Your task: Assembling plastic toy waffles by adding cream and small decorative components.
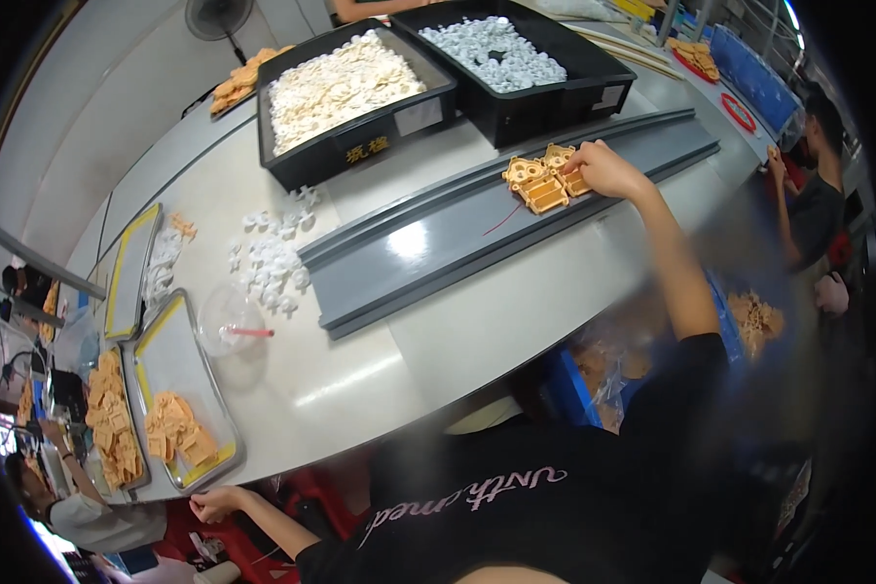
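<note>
My right hand (pixel 608 171) reaches over a long grey channel (pixel 428 248), its fingers closed on the right-hand one of two yellow-orange molded plastic shells. The other plastic shell (pixel 545 194) lies beside it in the channel, its hollow, ribbed side up. A thin red wire (pixel 501 220) trails from the shells to the left. My left hand (pixel 219 503) is off the table's near edge, close to a metal tray (pixel 226 414). Its fingers are curled together, and whatever may be in them is hidden. On that tray sits a pile of orange plastic parts (pixel 179 428).
Behind the channel stand a black bin of cream parts (pixel 346 88) and a black bin of pale grey parts (pixel 492 54). Loose white parts (pixel 273 253) and a clear cup (pixel 230 321) with a red straw are at left. Co-workers (pixel 816 185) sit at both sides.
</note>
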The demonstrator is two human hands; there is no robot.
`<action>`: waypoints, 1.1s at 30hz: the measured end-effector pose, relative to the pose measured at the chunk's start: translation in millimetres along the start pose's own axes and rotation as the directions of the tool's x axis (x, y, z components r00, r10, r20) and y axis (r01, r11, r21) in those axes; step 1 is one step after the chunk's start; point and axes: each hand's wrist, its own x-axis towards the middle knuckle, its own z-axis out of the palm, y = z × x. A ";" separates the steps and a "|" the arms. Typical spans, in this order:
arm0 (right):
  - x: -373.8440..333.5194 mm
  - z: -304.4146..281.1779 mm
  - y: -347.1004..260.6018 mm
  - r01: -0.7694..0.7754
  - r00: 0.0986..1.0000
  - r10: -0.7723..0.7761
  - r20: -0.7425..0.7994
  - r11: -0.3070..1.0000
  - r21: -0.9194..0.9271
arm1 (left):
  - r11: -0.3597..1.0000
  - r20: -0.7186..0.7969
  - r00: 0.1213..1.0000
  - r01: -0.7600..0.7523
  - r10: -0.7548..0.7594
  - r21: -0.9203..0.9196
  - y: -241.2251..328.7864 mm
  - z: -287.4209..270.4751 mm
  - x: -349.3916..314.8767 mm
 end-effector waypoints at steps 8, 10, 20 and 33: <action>-10.5 39.8 -80.9 0.220 0.974 -0.222 0.047 0.974 0.045 | 0.983 0.086 0.995 -0.037 0.053 -0.179 7.8 -8.0 -10.5; -12.3 46.4 -100.2 0.243 0.967 -0.246 0.068 0.969 0.044 | 0.970 0.115 0.992 -0.027 0.056 -0.242 13.8 -11.1 -15.1; -17.0 69.3 -168.0 0.427 0.901 -0.428 0.072 0.904 0.026 | 0.905 0.152 0.987 0.011 0.059 -0.424 12.3 -8.8 -19.6; 36.2 91.7 -326.5 0.739 0.661 -0.748 -0.051 0.638 0.215 | 0.862 0.161 0.983 0.010 0.084 -0.507 9.5 -14.5 -19.8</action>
